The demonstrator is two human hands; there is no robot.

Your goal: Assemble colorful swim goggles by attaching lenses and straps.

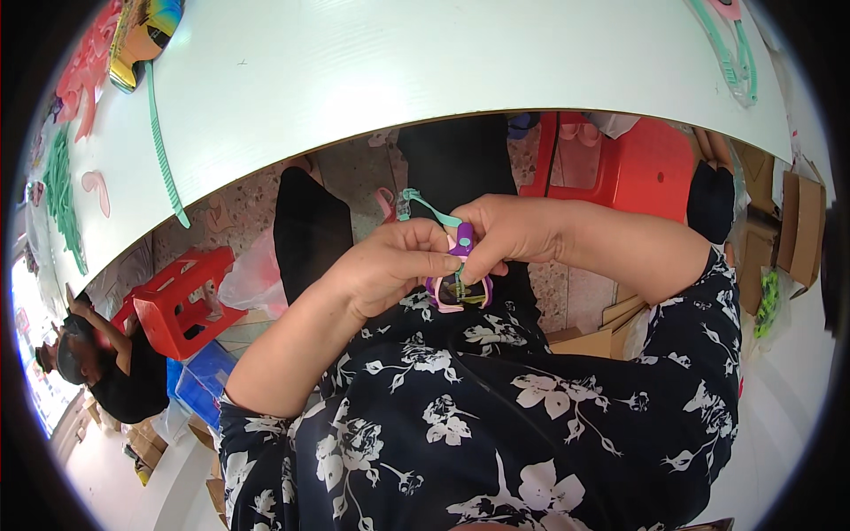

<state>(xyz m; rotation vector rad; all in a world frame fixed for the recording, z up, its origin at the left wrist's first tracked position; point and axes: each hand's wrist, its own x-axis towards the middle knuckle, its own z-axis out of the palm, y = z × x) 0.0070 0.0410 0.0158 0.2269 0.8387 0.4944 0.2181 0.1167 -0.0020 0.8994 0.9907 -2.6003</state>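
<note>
Both hands are closed on a pair of swim goggles (475,293) held low over my lap. The goggles have a purple and pale pink frame and dark shiny lenses. My left hand (398,261) pinches them from the left side with thumb and fingers. From the other side, my right hand (505,232) grips near a purple side piece (464,235), its thumb pointing down at the frame. A teal strap (431,209) runs from under the right hand up and left to a loose end. Some of the frame and strap is hidden behind my fingers.
Ahead stands a white table (398,62), with teal straps (60,199), pink straps (84,62) and mirrored goggles (142,40) at its left. More goggles (739,62) lie far right. Red stools (181,301) stand below; another person (119,367) is at left.
</note>
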